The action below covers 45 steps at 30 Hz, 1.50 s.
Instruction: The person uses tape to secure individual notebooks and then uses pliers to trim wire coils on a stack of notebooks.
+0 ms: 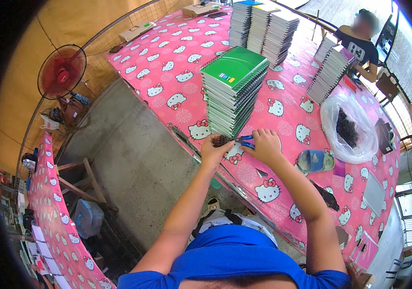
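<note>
A tall stack of green-covered spiral-bound notebooks (pixel 235 72) stands on the table, right beyond my hands. My left hand (pixel 211 151) is closed around a dark bunch of what looks like binding coil (pixel 220 140), at the near foot of the stack by the table edge. In my right hand (pixel 266 145) are blue-handled pliers (pixel 247 141), their jaws pointing left toward the bunch. Whether the jaws touch it is too small to tell. My fingers partly hide both the bunch and the handles.
Pink patterned cloth covers the table (pixel 259 166). To the right lie a blue cap (pixel 315 161) and a white plastic bag (pixel 331 144) of black coils. More notebook stacks (pixel 279 38) stand farther back, near a seated person (pixel 364 45). A red fan (pixel 62 74) is at left.
</note>
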Tool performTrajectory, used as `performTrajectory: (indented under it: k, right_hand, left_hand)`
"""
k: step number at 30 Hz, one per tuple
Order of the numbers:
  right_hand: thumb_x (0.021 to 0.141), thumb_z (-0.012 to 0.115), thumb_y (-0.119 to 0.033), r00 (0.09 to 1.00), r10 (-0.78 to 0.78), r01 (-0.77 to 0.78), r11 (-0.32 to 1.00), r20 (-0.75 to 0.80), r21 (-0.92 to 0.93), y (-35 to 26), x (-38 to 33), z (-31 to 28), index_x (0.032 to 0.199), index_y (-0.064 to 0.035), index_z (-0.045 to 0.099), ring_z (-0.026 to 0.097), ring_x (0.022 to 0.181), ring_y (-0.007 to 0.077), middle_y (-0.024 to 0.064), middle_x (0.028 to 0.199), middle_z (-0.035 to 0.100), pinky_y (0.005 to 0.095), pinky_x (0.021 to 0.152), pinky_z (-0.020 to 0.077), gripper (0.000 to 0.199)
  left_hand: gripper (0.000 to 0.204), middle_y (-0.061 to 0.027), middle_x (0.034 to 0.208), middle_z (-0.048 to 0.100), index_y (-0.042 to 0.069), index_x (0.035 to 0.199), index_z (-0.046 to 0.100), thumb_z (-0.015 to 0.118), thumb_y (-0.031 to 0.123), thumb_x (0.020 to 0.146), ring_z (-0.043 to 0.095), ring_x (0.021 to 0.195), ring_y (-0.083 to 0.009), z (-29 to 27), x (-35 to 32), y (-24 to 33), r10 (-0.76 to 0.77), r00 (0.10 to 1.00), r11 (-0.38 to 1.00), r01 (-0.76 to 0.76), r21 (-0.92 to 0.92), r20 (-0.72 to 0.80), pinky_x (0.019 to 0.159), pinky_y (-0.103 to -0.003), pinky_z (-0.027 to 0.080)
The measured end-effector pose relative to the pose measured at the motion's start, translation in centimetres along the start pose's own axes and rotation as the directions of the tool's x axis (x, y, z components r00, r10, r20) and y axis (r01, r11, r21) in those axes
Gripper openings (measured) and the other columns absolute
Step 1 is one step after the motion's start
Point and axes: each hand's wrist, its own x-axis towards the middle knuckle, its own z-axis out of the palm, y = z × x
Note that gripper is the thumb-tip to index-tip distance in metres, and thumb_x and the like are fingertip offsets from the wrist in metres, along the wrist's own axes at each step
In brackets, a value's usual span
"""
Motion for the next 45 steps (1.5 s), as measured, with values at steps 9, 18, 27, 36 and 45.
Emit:
performTrajectory:
  k: [9,18,27,36,45]
  right_hand:
    - [0.072,0.065,-0.059,0.915,0.146,-0.157,0.988,0.375,-0.001,-0.6,-0.2,-1.9,0.088,-0.0047,0.065,0.064,0.087,0.0256,0.0104,0.087,0.066,0.0398,0.070,0.0501,0.057]
    - [0.072,0.067,-0.056,0.936,0.126,-0.167,0.981,0.330,0.099,-1.2,1.1,-1.3,0.078,-0.0026,0.066,0.066,0.067,0.0292,0.0119,0.074,0.066,0.0412,0.059,0.0514,0.054]
    - [0.073,0.065,-0.059,0.992,-0.060,0.056,0.998,-0.108,-0.035,1.5,-1.1,0.6,0.076,-0.0031,0.066,0.066,0.062,0.0305,0.0128,0.072,0.066,0.0422,0.053,0.0511,0.056]
    - [0.072,0.066,-0.058,0.937,0.148,-0.199,0.971,0.315,0.134,-1.4,0.2,-0.2,0.067,-0.0013,0.065,0.065,0.058,0.0327,0.0167,0.066,0.064,0.0424,0.054,0.0519,0.057]
    - [0.071,0.067,-0.057,0.946,0.149,-0.173,0.983,0.287,0.061,-1.2,-0.6,0.2,0.080,-0.0012,0.066,0.066,0.070,0.0288,0.0132,0.075,0.065,0.0416,0.059,0.0506,0.057]
  left_hand:
    - [0.042,-0.0083,0.086,0.063,-0.002,0.107,0.049,0.076,0.008,0.077,0.060,0.065,-0.0109,-1.8,0.3,-0.6,-0.083,0.994,0.996,0.085,0.020,-0.076,0.052,-0.022,0.049]
    - [0.043,-0.0079,0.086,0.062,-0.001,0.108,0.047,0.076,0.006,0.077,0.060,0.066,-0.0121,-1.8,0.7,-1.8,-0.021,1.000,0.999,0.021,0.028,0.009,0.053,-0.023,0.049]
    - [0.045,-0.0074,0.085,0.062,-0.001,0.105,0.048,0.078,0.009,0.072,0.060,0.067,-0.0124,-1.1,0.3,-1.7,-0.027,1.000,1.000,0.027,-0.002,0.003,0.052,-0.024,0.049]
    - [0.040,-0.0072,0.082,0.061,-0.002,0.103,0.051,0.077,0.007,0.074,0.058,0.062,-0.0104,-2.4,1.7,-4.9,0.242,0.969,0.907,-0.210,0.366,-0.042,0.049,-0.022,0.047]
    - [0.039,-0.0071,0.082,0.063,0.000,0.101,0.055,0.078,0.015,0.073,0.062,0.068,-0.0138,-2.9,0.6,-3.2,0.120,0.981,0.949,-0.068,0.309,-0.151,0.058,-0.026,0.050]
